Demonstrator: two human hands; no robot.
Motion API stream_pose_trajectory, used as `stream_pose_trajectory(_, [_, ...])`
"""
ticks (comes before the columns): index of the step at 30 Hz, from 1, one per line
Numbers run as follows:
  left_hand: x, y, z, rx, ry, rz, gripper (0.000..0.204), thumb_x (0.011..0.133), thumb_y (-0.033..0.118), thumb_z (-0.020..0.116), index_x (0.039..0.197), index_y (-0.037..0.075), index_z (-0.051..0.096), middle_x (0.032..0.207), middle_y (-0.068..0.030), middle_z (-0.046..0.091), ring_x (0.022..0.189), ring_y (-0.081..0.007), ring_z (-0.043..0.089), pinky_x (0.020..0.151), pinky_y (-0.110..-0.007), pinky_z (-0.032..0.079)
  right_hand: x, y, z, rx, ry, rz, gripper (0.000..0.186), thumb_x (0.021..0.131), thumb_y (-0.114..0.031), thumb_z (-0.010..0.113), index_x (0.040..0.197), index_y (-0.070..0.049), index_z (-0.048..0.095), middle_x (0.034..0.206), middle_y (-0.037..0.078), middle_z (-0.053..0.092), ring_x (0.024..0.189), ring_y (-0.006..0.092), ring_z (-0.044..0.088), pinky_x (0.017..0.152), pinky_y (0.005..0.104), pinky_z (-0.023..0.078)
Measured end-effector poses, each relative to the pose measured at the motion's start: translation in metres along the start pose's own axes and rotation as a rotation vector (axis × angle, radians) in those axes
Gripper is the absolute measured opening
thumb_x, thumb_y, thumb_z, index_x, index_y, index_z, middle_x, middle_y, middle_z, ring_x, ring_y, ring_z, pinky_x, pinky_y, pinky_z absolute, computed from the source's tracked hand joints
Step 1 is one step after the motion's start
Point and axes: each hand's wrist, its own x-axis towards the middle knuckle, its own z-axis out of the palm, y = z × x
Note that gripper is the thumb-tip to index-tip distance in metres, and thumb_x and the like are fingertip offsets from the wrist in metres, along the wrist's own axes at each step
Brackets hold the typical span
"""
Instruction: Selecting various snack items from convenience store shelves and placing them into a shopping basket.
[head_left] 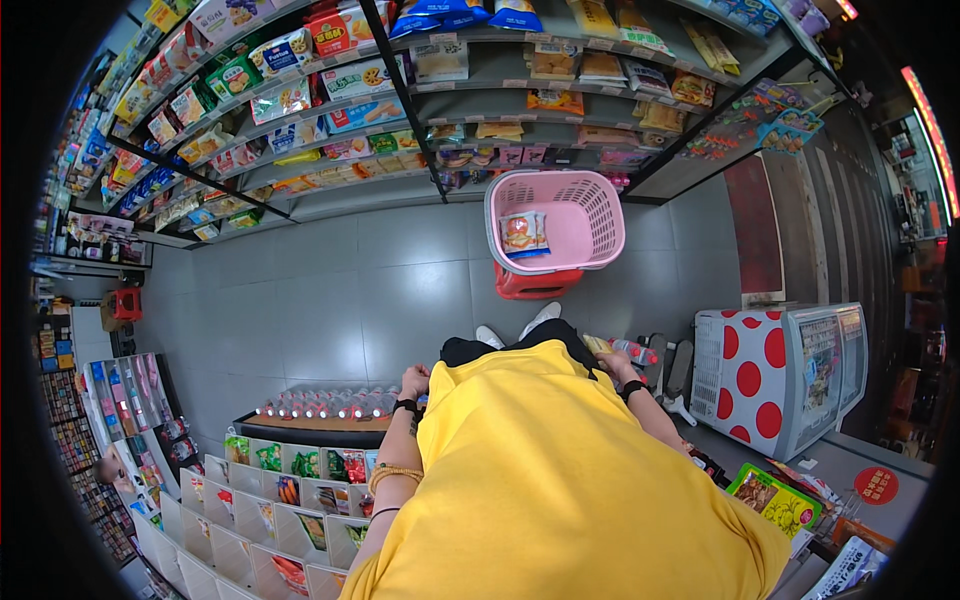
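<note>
I see my right hand (pixel 612 362), centre-right of frame, closed around a bottle (pixel 632 351); my left hand (pixel 414 381), centre, hangs loosely curled beside bottled drinks (pixel 330 403).

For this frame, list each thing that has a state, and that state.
pink basket: upright on a red stool, open-topped, one snack packet inside
snack packet: lying flat in the basket
left hand: closed, beside the bottle row, nothing seen in it
right hand: shut on a bottle
bottle: held sideways
bottle row: lined up on a shelf
</note>
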Motion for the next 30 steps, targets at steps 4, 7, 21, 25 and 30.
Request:
stream_pose_trajectory(4, [0.008, -0.011, 0.003, -0.004, -0.002, 0.01, 0.025, 0.062, 0.026, 0.075, 0.065, 0.007, 0.058, 0.065, -0.0076, 0.063, 0.062, -0.0165, 0.06, 0.059, -0.031, 0.048, -0.002, 0.001, -0.001, 0.005, 0.007, -0.013, 0.05, 0.063, -0.033, 0.076, 0.091, 0.006, 0.062, 0.08, 0.013, 0.065, 0.059, 0.0203, 0.061, 0.048, 0.0304, 0.048])
stream_pose_trajectory(7, [0.005, -0.011, 0.006, 0.017, 0.011, 0.019, 0.026, 0.061, 0.027, 0.075, 0.066, 0.008, 0.058, 0.066, -0.0076, 0.064, 0.064, -0.0169, 0.06, 0.061, -0.031, 0.048, -0.015, -0.013, -0.006, -0.042, -0.001, -0.012, 0.05, 0.064, -0.033, 0.075, 0.091, 0.006, 0.063, 0.08, 0.014, 0.065, 0.059, 0.0205, 0.061, 0.049, 0.0307, 0.048])
stream_pose_trajectory(21, [-0.012, 0.008, 0.004, 0.003, 0.001, -0.062, 0.027, 0.061, 0.028, 0.076, 0.069, 0.007, 0.06, 0.069, -0.0087, 0.065, 0.066, -0.0177, 0.063, 0.063, -0.031, 0.05, 0.015, 0.016, -0.002, -0.017, -0.003, -0.03, 0.053, 0.063, -0.032, 0.076, 0.095, 0.007, 0.062, 0.086, 0.014, 0.066, 0.064, 0.0229, 0.063, 0.052, 0.0311, 0.051])
stream_pose_trajectory(25, [-0.001, -0.016, 0.01, -0.03, 0.017, -0.029, 0.026, 0.062, 0.026, 0.075, 0.07, 0.006, 0.061, 0.069, -0.0086, 0.065, 0.066, -0.0175, 0.063, 0.063, -0.031, 0.05, 0.011, 0.016, -0.002, 0.008, -0.013, -0.029, 0.053, 0.062, -0.032, 0.076, 0.095, 0.007, 0.062, 0.086, 0.015, 0.066, 0.065, 0.0229, 0.063, 0.052, 0.0313, 0.05])
stream_pose_trajectory(30, [-0.004, -0.014, 0.012, -0.039, 0.01, 0.005, 0.023, 0.064, 0.025, 0.074, 0.07, 0.006, 0.061, 0.068, -0.0092, 0.065, 0.066, -0.0176, 0.063, 0.063, -0.031, 0.05, 0.014, 0.02, -0.004, 0.004, -0.019, -0.031, 0.054, 0.06, -0.032, 0.076, 0.095, 0.006, 0.062, 0.086, 0.014, 0.066, 0.065, 0.0223, 0.063, 0.052, 0.032, 0.05])
